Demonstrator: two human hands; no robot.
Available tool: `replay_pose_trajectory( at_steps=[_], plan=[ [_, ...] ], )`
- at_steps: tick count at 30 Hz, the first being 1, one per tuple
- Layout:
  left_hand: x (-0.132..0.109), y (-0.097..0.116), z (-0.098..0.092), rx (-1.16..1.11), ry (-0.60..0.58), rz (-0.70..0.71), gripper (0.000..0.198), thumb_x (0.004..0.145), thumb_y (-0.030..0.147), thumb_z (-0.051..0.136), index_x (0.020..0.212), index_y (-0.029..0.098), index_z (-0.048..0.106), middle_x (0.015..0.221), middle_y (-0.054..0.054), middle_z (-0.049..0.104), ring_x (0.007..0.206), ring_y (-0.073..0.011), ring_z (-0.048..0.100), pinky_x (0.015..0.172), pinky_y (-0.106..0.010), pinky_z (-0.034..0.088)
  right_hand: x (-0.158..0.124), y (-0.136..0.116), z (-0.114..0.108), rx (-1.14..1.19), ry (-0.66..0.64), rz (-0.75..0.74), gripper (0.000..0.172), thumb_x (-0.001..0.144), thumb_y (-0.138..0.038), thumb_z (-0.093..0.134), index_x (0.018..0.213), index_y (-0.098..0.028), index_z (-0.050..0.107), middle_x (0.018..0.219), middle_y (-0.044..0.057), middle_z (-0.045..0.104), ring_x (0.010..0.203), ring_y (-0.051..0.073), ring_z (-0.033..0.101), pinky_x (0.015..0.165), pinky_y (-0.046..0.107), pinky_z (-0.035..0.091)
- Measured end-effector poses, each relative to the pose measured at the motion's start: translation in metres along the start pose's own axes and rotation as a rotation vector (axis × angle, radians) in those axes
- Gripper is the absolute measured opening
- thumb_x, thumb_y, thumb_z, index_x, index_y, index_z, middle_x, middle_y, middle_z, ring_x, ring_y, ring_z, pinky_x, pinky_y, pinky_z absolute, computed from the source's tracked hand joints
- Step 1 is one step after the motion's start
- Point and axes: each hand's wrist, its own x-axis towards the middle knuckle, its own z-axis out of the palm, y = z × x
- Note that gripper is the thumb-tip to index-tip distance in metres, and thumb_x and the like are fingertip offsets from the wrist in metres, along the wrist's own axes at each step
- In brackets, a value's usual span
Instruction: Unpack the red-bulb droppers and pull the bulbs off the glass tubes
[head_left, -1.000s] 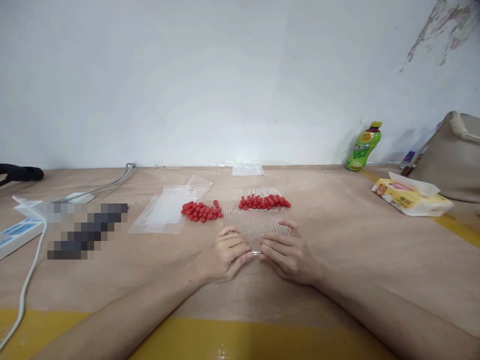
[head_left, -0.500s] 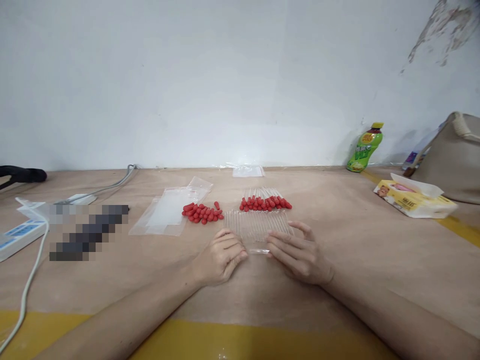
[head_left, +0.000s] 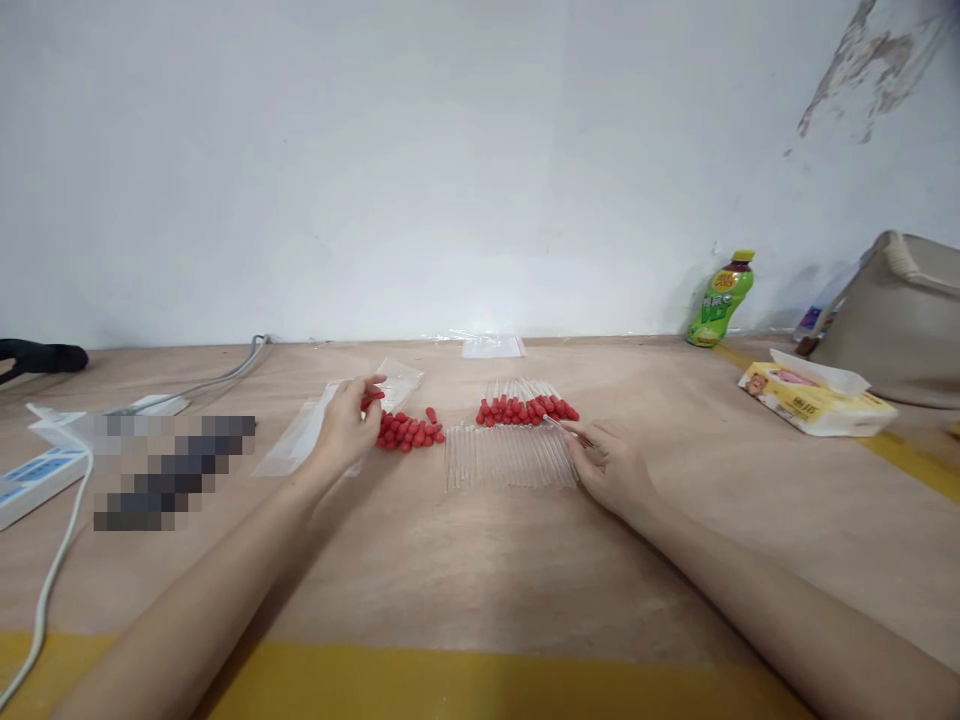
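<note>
Toward the far edge of the table (head_left: 480, 580), the left hand (head_left: 349, 425) pinches a bulb (head_left: 371, 400) beside the bulb pile (head_left: 409, 432) and the right hand (head_left: 611, 465) pinches a tube (head_left: 554, 423), seemingly leaving its tip free, near the tube row (head_left: 510, 458), likely spread for easy pickup.

Tubes (head_left: 508, 458) look glossy, bulbs (head_left: 409, 432) smooth (rubbery, even), the tabletop (head_left: 450, 570) wooden.
</note>
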Motion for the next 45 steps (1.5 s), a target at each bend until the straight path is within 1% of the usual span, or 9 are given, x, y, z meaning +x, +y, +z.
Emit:
replay_pose_trajectory(
  at_steps=[5,13,17,22,25,28,33,38,45],
  plan=[
    [0.035,-0.028,0.006,0.120,-0.140,-0.221,0.035,0.073,0.023,0.050,0.108,0.017,0.056,0.094,-0.005,0.067,0.087,-0.0175,0.062,0.079,-0.027,0.047,0.001,-0.005,0.002,-0.098,-0.042,-0.013,0.022,0.081,-0.020,0.047,0.094,-0.021,0.065,0.076,0.003,0.063,0.076,0.016,0.057,0.074,0.031,0.035],
    [0.043,-0.033,0.016,0.181,-0.294,-0.240,0.027,0.068,0.029,0.058,0.091,0.018,0.067,0.091,-0.005,0.069,0.084,-0.0188,0.064,0.073,-0.022,0.048,0.001,-0.014,0.005,-0.318,-0.138,-0.065,0.024,0.080,-0.017,0.046,0.095,-0.021,0.064,0.076,0.003,0.062,0.078,0.016,0.054,0.076,0.033,0.027],
    [0.038,-0.032,0.012,0.207,-0.304,-0.229,0.027,0.070,0.035,0.056,0.087,0.018,0.068,0.084,-0.005,0.070,0.081,-0.0206,0.065,0.069,-0.023,0.048,0.000,-0.015,0.005,-0.320,-0.169,-0.115,0.023,0.080,-0.020,0.047,0.096,-0.020,0.063,0.078,0.004,0.062,0.081,0.018,0.054,0.078,0.035,0.026],
    [0.034,-0.028,0.006,0.233,-0.220,-0.197,0.033,0.077,0.041,0.046,0.087,0.018,0.068,0.089,-0.005,0.070,0.086,-0.0215,0.063,0.071,-0.025,0.046,-0.001,-0.017,0.003,-0.294,-0.216,-0.145,0.023,0.080,-0.028,0.049,0.097,-0.021,0.063,0.081,0.005,0.062,0.082,0.019,0.053,0.081,0.038,0.027],
    [0.032,-0.017,0.006,0.247,-0.144,-0.165,0.034,0.079,0.041,0.044,0.092,0.019,0.066,0.096,-0.004,0.068,0.088,-0.0211,0.061,0.078,-0.026,0.044,-0.001,-0.019,0.001,-0.256,-0.260,-0.142,0.024,0.078,-0.035,0.052,0.096,-0.021,0.063,0.083,0.005,0.060,0.083,0.020,0.053,0.081,0.040,0.028],
    [0.028,0.002,0.014,0.243,-0.122,-0.047,0.032,0.079,0.040,0.045,0.093,0.019,0.066,0.095,-0.003,0.068,0.086,-0.0203,0.061,0.082,-0.028,0.043,-0.001,-0.017,-0.001,-0.182,-0.268,-0.082,0.031,0.075,-0.042,0.055,0.097,-0.022,0.062,0.092,0.007,0.057,0.087,0.022,0.053,0.081,0.042,0.033],
    [0.022,0.045,0.041,0.245,-0.287,0.068,0.025,0.078,0.035,0.049,0.087,0.019,0.066,0.093,-0.005,0.067,0.093,-0.0218,0.058,0.084,-0.030,0.042,-0.002,0.000,0.005,-0.021,-0.139,0.110,0.034,0.078,-0.043,0.052,0.099,-0.018,0.062,0.103,0.012,0.053,0.099,0.024,0.050,0.084,0.041,0.041],
    [0.025,0.071,0.078,0.258,-0.401,-0.002,0.029,0.076,0.041,0.049,0.078,0.017,0.066,0.084,-0.009,0.067,0.085,-0.0236,0.060,0.075,-0.030,0.045,-0.003,0.011,0.010,0.099,-0.127,0.215,0.034,0.082,-0.043,0.047,0.100,-0.018,0.061,0.104,0.012,0.053,0.100,0.023,0.052,0.085,0.041,0.045],
    [0.040,0.078,0.108,0.246,-0.506,-0.163,0.037,0.079,0.042,0.042,0.077,0.014,0.065,0.084,-0.014,0.067,0.082,-0.0253,0.063,0.070,-0.030,0.046,-0.003,0.005,0.014,0.138,-0.118,0.158,0.032,0.083,-0.041,0.047,0.099,-0.017,0.060,0.105,0.012,0.054,0.103,0.023,0.051,0.089,0.042,0.043]
  ],
)
